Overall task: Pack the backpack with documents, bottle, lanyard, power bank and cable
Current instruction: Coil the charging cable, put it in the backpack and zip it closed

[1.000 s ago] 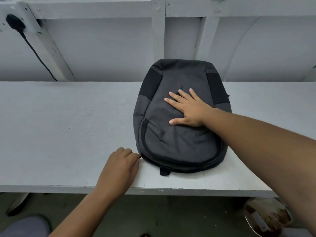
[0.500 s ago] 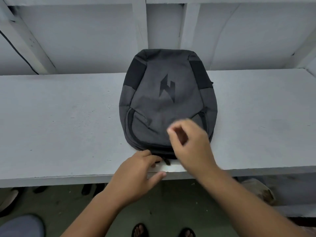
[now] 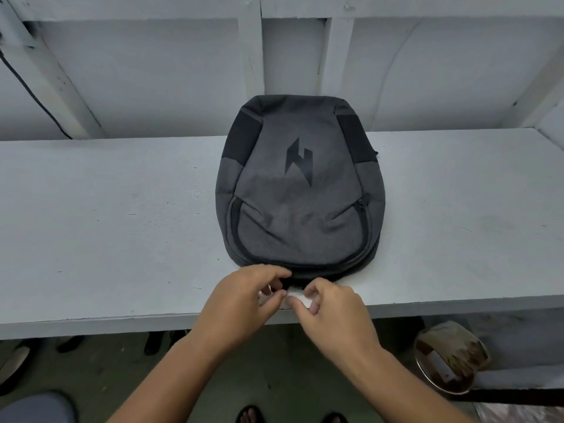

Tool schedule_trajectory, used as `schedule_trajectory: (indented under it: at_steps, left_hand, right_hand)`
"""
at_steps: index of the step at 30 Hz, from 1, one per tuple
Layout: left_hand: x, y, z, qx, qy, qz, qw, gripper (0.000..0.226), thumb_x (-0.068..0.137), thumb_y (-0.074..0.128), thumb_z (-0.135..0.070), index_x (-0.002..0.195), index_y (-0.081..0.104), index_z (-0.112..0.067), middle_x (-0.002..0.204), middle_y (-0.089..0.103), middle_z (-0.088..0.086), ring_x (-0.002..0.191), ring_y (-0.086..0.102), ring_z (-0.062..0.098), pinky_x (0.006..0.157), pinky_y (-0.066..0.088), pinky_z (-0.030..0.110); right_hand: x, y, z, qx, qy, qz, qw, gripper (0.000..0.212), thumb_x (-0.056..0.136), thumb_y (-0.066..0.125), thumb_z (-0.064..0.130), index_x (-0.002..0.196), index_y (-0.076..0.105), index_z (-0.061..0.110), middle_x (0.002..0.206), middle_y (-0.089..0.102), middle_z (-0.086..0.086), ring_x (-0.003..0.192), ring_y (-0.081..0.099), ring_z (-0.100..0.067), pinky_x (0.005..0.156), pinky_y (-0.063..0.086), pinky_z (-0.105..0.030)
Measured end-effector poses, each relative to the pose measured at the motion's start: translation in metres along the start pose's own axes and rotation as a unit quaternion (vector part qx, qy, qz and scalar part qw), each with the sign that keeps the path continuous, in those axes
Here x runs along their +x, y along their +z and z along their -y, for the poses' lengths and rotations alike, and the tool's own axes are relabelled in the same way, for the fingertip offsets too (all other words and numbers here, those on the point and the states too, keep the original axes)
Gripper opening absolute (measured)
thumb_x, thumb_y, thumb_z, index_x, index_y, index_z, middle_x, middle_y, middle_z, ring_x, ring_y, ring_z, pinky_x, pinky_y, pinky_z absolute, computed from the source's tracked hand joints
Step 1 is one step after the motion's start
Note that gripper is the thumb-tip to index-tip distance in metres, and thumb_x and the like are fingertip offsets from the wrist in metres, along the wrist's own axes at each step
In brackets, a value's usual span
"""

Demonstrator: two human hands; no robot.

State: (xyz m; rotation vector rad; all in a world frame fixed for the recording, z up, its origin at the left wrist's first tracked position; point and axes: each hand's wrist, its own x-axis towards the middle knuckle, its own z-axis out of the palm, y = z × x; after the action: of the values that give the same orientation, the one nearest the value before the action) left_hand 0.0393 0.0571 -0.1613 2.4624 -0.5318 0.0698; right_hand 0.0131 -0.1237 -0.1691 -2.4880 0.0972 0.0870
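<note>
I had the backpack (image 3: 300, 203) lying flat and zipped on the bench (image 3: 106, 227), both my left hand (image 3: 244, 303) and right hand (image 3: 335, 312) half-curled at its near edge, my left fingertips pinching what seemed a small dark tab to start opening it, my right holding nothing.

Backpack (image 3: 300, 190): flat on the tabletop (image 3: 106, 227), its far end by the wall behind. Left hand (image 3: 244, 303) and right hand (image 3: 335, 315): side by side at backpack's near edge. Bowl (image 3: 451, 358): below the tabletop, right of backpack.
</note>
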Motion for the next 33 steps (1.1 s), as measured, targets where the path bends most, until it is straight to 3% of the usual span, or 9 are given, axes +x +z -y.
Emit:
schedule_trajectory:
  at_steps: [4, 8, 13, 17, 19, 22, 26, 33]
  left_hand:
    - [0.008, 0.005, -0.002, 0.090, 0.065, -0.111, 0.988, 0.049, 0.075, 0.083, -0.033, 0.119, 0.063, -0.029, 0.111, 0.056, -0.005, 0.105, 0.051, 0.016, 0.088, 0.043, 0.031]
    - [0.016, 0.015, 0.004, 0.144, 0.072, -0.095, 0.982, 0.059, 0.072, 0.085, -0.038, 0.126, 0.063, -0.031, 0.127, 0.056, -0.003, 0.122, 0.044, 0.018, 0.099, 0.030, 0.038]
    - [0.021, 0.021, 0.015, 0.121, 0.093, -0.062, 0.986, 0.058, 0.072, 0.086, -0.033, 0.125, 0.065, -0.029, 0.119, 0.062, -0.009, 0.115, 0.050, 0.012, 0.099, 0.027, 0.033]
    - [0.023, 0.013, 0.026, 0.111, 0.119, -0.007, 0.987, 0.062, 0.078, 0.082, -0.032, 0.135, 0.059, -0.031, 0.124, 0.061, -0.011, 0.118, 0.048, 0.009, 0.102, 0.025, 0.025]
    - [0.023, 0.010, 0.030, 0.121, 0.124, 0.005, 0.985, 0.063, 0.078, 0.082, -0.032, 0.136, 0.058, -0.031, 0.126, 0.061, -0.012, 0.118, 0.049, 0.009, 0.101, 0.027, 0.023]
    - [0.023, 0.007, 0.033, 0.136, 0.136, 0.007, 0.981, 0.065, 0.076, 0.084, -0.033, 0.135, 0.059, -0.029, 0.125, 0.062, -0.010, 0.116, 0.050, 0.010, 0.100, 0.032, 0.025]
    - [0.022, 0.002, 0.039, 0.157, 0.141, 0.017, 0.977, 0.064, 0.076, 0.084, -0.037, 0.135, 0.060, -0.028, 0.126, 0.062, -0.010, 0.115, 0.056, 0.012, 0.097, 0.043, 0.028]
    - [0.024, -0.007, 0.056, 0.163, 0.157, -0.022, 0.974, 0.043, 0.077, 0.086, -0.020, 0.118, 0.072, -0.020, 0.114, 0.070, -0.004, 0.104, 0.065, 0.018, 0.087, 0.052, 0.033]
  right_hand:
    - [-0.001, 0.001, -0.004, 0.106, 0.062, -0.037, 0.992, 0.028, 0.084, 0.072, 0.054, 0.094, 0.068, 0.029, 0.066, 0.064, 0.008, 0.065, 0.063, -0.004, 0.061, 0.054, -0.020]
    - [0.000, 0.002, -0.012, 0.122, 0.071, -0.079, 0.987, 0.029, 0.080, 0.077, 0.051, 0.097, 0.072, 0.029, 0.063, 0.065, 0.008, 0.064, 0.064, -0.003, 0.062, 0.056, -0.021]
    - [0.000, 0.018, -0.007, 0.101, 0.038, -0.084, 0.991, 0.038, 0.080, 0.074, 0.057, 0.105, 0.075, 0.029, 0.062, 0.064, 0.011, 0.063, 0.063, -0.005, 0.066, 0.057, -0.027]
    - [0.004, 0.020, -0.009, 0.082, 0.009, -0.091, 0.992, 0.022, 0.086, 0.072, 0.049, 0.091, 0.075, 0.028, 0.057, 0.058, 0.010, 0.058, 0.059, -0.007, 0.061, 0.055, -0.030]
    - [0.003, 0.019, -0.009, 0.063, -0.007, -0.088, 0.994, 0.020, 0.088, 0.070, 0.048, 0.088, 0.075, 0.028, 0.055, 0.056, 0.011, 0.057, 0.057, -0.007, 0.058, 0.052, -0.025]
    - [0.000, 0.017, -0.011, 0.047, -0.012, -0.071, 0.996, 0.019, 0.090, 0.068, 0.048, 0.090, 0.073, 0.030, 0.055, 0.054, 0.012, 0.056, 0.057, -0.007, 0.056, 0.046, -0.015]
    - [-0.001, 0.006, -0.014, 0.011, -0.027, -0.051, 0.998, 0.021, 0.091, 0.064, 0.052, 0.091, 0.070, 0.032, 0.057, 0.052, 0.014, 0.059, 0.056, -0.005, 0.058, 0.044, -0.014]
    - [0.001, -0.016, -0.014, -0.038, -0.028, -0.037, 0.998, 0.018, 0.094, 0.060, 0.050, 0.086, 0.062, 0.035, 0.058, 0.050, 0.015, 0.059, 0.054, -0.005, 0.055, 0.037, -0.012]
